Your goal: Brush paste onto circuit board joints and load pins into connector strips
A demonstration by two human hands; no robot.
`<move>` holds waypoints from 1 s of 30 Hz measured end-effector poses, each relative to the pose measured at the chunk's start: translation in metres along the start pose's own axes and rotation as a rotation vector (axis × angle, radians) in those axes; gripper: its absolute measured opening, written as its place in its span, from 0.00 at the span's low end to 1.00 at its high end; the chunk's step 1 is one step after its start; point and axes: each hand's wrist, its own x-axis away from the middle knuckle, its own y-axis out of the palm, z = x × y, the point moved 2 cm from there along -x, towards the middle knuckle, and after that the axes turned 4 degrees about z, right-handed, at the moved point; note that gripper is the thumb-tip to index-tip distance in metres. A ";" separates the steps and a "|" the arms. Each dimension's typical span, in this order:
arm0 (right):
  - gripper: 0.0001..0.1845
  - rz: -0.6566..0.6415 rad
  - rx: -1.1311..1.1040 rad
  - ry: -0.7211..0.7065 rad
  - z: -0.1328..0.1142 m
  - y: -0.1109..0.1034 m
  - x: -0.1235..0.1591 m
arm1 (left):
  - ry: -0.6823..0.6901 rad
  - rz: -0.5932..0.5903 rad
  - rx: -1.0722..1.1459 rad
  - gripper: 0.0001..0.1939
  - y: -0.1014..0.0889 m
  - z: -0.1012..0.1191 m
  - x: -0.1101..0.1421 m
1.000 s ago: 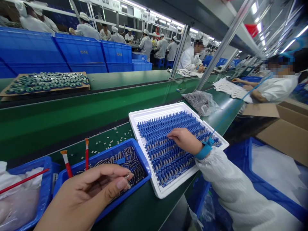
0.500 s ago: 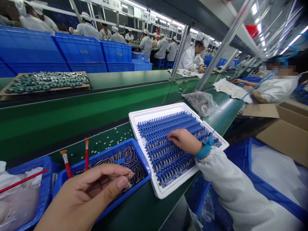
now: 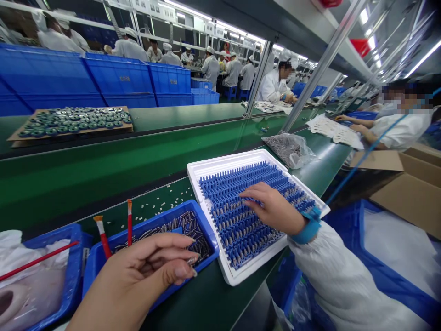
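My left hand [image 3: 148,271] is in front of a blue bin [image 3: 214,250] filled with small metal springs [image 3: 201,232]. Its thumb and fingers close on a small metal spring [image 3: 191,260], mostly hidden by the fingertips. Over the middle of a white foam tray [image 3: 229,275] is my right hand [image 3: 272,207], its thumb and fingers apart with nothing visible between them. Upright blue plastic parts [image 3: 237,177] fill the tray in rows. Springs sit in the nearer rows, while the farther rows show only blue. A blue wrist strap circles my right wrist.
Two red-handled brushes [image 3: 130,223] stand at the spring bin's left. Beyond the tray lies a clear bag of metal parts [image 3: 289,147]. Small white bits [image 3: 161,202] are scattered on the green bench. A co-worker [image 3: 406,124] sits at the right, near an open cardboard box [image 3: 409,193].
My right hand's fingers have parted from a pinch above the tray. The left hand's fingers have spread a little around the spring. The whole view has shifted slightly.
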 end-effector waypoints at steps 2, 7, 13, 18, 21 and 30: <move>0.15 0.015 -0.167 -0.096 -0.043 0.006 -0.007 | 0.003 -0.041 -0.014 0.10 0.002 0.001 0.001; 0.16 0.230 -0.594 -0.225 -0.117 0.031 -0.016 | 0.036 -0.077 -0.042 0.09 0.003 0.001 0.005; 0.12 0.291 -0.434 -0.161 -0.088 0.013 -0.015 | 0.266 -0.085 -0.360 0.09 -0.016 -0.004 -0.005; 0.10 0.176 -0.032 -0.011 0.006 -0.016 -0.005 | 0.487 -0.159 -0.814 0.13 -0.029 -0.010 -0.023; 0.10 0.030 0.110 0.068 0.053 -0.009 0.005 | 0.515 -0.297 -1.087 0.13 -0.024 -0.017 -0.034; 0.11 -0.195 0.255 0.158 0.067 0.014 0.011 | 0.596 -0.486 -1.369 0.20 -0.004 -0.026 -0.058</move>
